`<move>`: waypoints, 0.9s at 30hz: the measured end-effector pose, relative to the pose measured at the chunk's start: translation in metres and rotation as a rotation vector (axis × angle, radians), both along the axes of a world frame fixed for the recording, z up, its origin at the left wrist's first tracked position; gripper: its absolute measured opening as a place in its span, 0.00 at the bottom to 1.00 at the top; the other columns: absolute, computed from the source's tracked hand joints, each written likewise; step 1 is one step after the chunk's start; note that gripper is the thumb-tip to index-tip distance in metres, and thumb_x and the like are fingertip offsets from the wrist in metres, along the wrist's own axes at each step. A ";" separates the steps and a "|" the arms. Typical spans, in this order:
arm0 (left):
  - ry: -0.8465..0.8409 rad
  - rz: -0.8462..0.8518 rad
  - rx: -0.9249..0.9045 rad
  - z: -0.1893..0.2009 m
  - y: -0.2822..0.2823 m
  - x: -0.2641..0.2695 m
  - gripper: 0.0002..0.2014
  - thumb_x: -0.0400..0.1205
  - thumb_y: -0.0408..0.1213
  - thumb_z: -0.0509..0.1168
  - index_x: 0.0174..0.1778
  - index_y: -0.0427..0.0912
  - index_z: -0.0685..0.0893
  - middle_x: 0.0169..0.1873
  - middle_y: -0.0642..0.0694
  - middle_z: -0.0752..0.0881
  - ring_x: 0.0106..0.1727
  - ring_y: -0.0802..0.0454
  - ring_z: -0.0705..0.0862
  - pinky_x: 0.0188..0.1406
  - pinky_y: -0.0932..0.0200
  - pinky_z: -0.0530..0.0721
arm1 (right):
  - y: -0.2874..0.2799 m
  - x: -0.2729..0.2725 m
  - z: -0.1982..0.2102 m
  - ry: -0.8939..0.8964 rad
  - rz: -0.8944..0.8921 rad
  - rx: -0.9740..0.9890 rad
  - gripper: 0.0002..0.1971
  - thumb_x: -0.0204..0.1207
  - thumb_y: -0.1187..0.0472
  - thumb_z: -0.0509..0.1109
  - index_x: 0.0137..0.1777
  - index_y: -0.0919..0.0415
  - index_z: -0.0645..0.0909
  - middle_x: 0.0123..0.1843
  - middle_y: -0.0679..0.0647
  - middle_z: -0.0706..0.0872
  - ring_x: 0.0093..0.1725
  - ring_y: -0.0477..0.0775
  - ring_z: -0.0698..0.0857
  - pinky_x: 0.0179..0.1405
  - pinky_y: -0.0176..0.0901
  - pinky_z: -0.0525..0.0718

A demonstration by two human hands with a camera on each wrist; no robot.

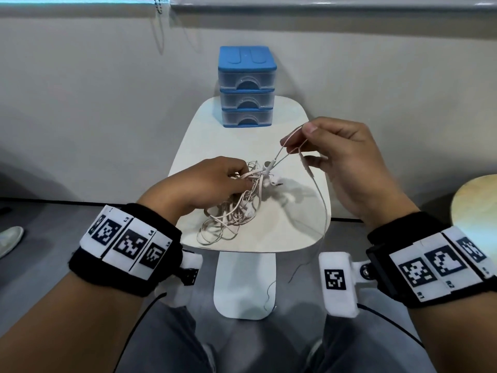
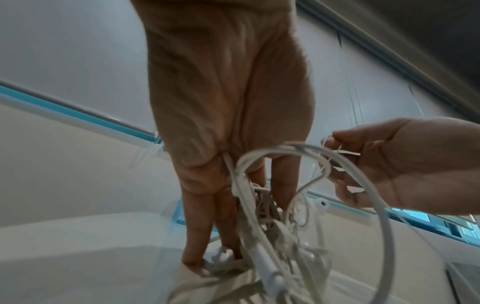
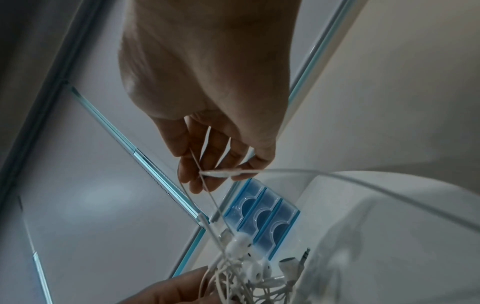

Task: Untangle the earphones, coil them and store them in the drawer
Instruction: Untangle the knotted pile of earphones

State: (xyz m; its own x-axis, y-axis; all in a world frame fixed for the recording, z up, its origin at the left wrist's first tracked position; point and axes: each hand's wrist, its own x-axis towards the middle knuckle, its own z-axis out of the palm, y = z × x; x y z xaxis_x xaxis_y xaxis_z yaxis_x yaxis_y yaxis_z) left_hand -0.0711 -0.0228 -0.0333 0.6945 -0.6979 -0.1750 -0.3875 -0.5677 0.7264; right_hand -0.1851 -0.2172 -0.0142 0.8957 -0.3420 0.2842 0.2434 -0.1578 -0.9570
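A tangled bundle of white earphones (image 1: 231,211) hangs over a small white table (image 1: 290,232). My left hand (image 1: 207,181) grips the top of the tangle (image 2: 262,207), fingers curled into the cords. My right hand (image 1: 347,160) is raised to the right and pinches a loop of cable (image 1: 289,142) between thumb and fingers; one strand (image 1: 322,200) trails down past the table's edge. Earbuds (image 3: 249,263) and a jack plug (image 3: 305,255) show in the right wrist view, along with the pinched cable (image 3: 223,172). A blue three-drawer unit (image 1: 247,86) stands at the table's far end, all drawers closed.
The table stands on a white pedestal (image 1: 244,286) between my knees. A round wooden tabletop (image 1: 476,200) sits at the right edge. A shoe (image 1: 10,238) is on the floor at the left. A wall with blind cords (image 1: 160,28) rises behind.
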 end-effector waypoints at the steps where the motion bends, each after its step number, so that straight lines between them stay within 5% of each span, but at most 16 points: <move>1: 0.010 -0.007 0.002 0.000 0.001 0.000 0.08 0.88 0.40 0.67 0.43 0.43 0.84 0.28 0.54 0.84 0.28 0.55 0.78 0.30 0.60 0.74 | 0.001 0.000 0.000 0.001 -0.002 0.013 0.14 0.87 0.62 0.64 0.42 0.65 0.87 0.48 0.64 0.93 0.47 0.56 0.86 0.47 0.46 0.78; 4: 0.050 -0.027 0.020 0.004 0.004 0.000 0.11 0.89 0.36 0.64 0.40 0.43 0.80 0.25 0.57 0.78 0.27 0.57 0.74 0.29 0.61 0.71 | 0.007 -0.001 0.002 0.010 -0.046 0.026 0.14 0.88 0.62 0.62 0.41 0.61 0.83 0.41 0.59 0.93 0.43 0.55 0.85 0.39 0.43 0.74; 10: 0.161 -0.042 -0.015 0.021 0.007 -0.004 0.05 0.83 0.33 0.62 0.43 0.39 0.81 0.37 0.44 0.78 0.42 0.48 0.72 0.36 0.54 0.68 | 0.011 0.002 0.021 -0.004 -0.113 0.027 0.14 0.91 0.61 0.57 0.41 0.57 0.76 0.36 0.59 0.93 0.34 0.56 0.83 0.34 0.43 0.73; 12: 0.207 -0.034 -0.079 0.025 0.006 -0.013 0.07 0.79 0.43 0.65 0.45 0.44 0.84 0.39 0.49 0.82 0.44 0.51 0.76 0.44 0.54 0.72 | 0.011 0.006 0.025 -0.039 -0.123 0.040 0.14 0.90 0.62 0.56 0.42 0.58 0.75 0.35 0.62 0.92 0.29 0.57 0.82 0.34 0.46 0.73; 15: 0.192 -0.191 -0.042 0.026 0.001 -0.031 0.15 0.81 0.58 0.72 0.56 0.52 0.88 0.50 0.66 0.90 0.53 0.68 0.85 0.58 0.64 0.78 | 0.017 0.008 0.029 -0.070 -0.088 0.088 0.13 0.91 0.63 0.55 0.44 0.61 0.75 0.31 0.62 0.91 0.30 0.61 0.84 0.42 0.56 0.74; 17: 0.102 -0.217 -0.039 0.020 -0.007 -0.042 0.13 0.78 0.56 0.75 0.53 0.56 0.87 0.47 0.67 0.91 0.50 0.71 0.87 0.50 0.69 0.79 | 0.023 0.009 0.033 -0.073 -0.063 0.096 0.13 0.91 0.63 0.54 0.45 0.61 0.74 0.31 0.62 0.91 0.31 0.64 0.87 0.43 0.58 0.73; 22: -0.051 -0.078 -0.167 0.007 -0.010 -0.039 0.11 0.81 0.42 0.76 0.56 0.45 0.85 0.52 0.49 0.86 0.51 0.54 0.86 0.56 0.55 0.83 | 0.020 0.007 0.043 -0.131 -0.127 0.049 0.14 0.91 0.63 0.53 0.43 0.58 0.74 0.30 0.61 0.89 0.24 0.60 0.85 0.38 0.54 0.73; 27: 0.001 -0.039 -0.208 0.012 0.003 -0.027 0.03 0.82 0.36 0.73 0.49 0.42 0.89 0.47 0.42 0.91 0.44 0.54 0.86 0.50 0.55 0.81 | -0.001 0.006 0.032 -0.097 -0.227 0.103 0.15 0.89 0.64 0.57 0.40 0.58 0.75 0.28 0.60 0.86 0.21 0.57 0.77 0.31 0.48 0.72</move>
